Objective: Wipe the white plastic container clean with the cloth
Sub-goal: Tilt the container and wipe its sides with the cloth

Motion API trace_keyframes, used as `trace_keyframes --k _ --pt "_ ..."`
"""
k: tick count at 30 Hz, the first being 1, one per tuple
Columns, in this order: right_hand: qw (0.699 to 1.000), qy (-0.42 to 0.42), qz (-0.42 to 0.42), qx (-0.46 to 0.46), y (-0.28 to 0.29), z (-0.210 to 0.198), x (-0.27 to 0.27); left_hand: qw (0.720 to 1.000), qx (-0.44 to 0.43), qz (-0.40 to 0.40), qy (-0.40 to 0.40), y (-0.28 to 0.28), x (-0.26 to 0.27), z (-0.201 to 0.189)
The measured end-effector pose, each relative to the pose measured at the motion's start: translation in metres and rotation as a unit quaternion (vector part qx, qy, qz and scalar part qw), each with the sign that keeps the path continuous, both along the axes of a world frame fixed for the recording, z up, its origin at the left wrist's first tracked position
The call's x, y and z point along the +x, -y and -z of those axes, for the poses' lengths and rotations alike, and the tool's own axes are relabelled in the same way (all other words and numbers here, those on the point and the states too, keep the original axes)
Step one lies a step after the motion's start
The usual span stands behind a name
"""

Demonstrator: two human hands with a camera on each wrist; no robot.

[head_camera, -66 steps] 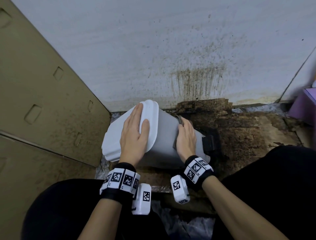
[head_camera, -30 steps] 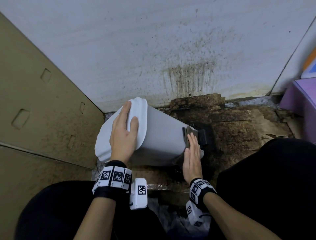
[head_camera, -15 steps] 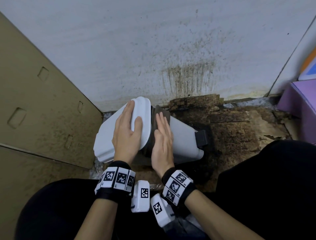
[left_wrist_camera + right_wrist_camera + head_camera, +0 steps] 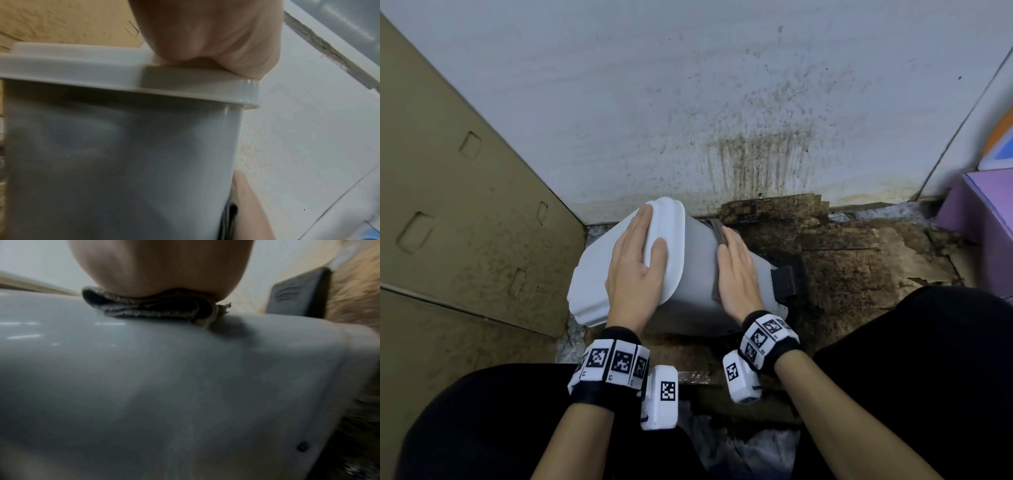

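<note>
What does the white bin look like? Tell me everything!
The white plastic container is a smooth bin with a lid on, tipped on its side on dirty cardboard beside the wall. A black pedal sticks out near its base. The left hand rests on the lid; the right hand presses a grey cloth on its side.

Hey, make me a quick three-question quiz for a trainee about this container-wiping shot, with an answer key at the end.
1. True or false: the white container stands upright on the floor.
2. Which hand presses the cloth against the container's side? A) left hand B) right hand C) neither
3. Fill in: the left hand rests flat on the container's ____.

Key
1. False: it lies tilted on its side, lid end toward the cardboard.
2. B: the right hand lies flat over the grey cloth, fingers straight.
3. Lid.
</note>
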State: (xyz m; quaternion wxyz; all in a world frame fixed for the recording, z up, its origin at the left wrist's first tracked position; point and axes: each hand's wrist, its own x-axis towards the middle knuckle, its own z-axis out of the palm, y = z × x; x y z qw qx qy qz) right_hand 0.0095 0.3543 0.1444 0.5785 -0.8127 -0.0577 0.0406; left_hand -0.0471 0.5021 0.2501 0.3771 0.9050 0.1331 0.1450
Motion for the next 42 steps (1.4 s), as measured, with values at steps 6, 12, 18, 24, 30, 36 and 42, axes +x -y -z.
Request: trace_keyframes --k 6,12,18,24,30,36,42 --pt "0.995 -0.074 0.061 -0.018 0.031 0.032 0.010 1.000 0.010 0.005 -0.004 0.009 -0.002 -0.002" --pt "0.993 -0.084 0.088 -0.001 0.032 0.025 0.005 0.999 0.040 0.020 -0.001 0.016 -0.002 0.000" --pt "0.994 -0.054 0.079 0.059 0.005 -0.013 -0.007 0.998 0.058 0.031 -0.002 0.023 0.000 0.000" --pt "0.991 -0.024 0.035 0.127 -0.003 -0.042 -0.013 0.997 0.063 0.033 -0.006 0.024 0.002 0.000" --pt "0.974 0.001 0.124 0.188 -0.008 -0.056 -0.021 0.995 0.088 0.054 -0.007 0.033 0.005 0.002" --pt "0.933 -0.028 0.224 0.281 0.013 -0.067 -0.014 0.991 0.113 0.076 -0.018 0.053 0.011 0.004" --pt "0.951 0.006 0.174 0.254 0.040 -0.086 -0.008 0.986 0.113 0.116 -0.033 0.079 0.016 0.006"
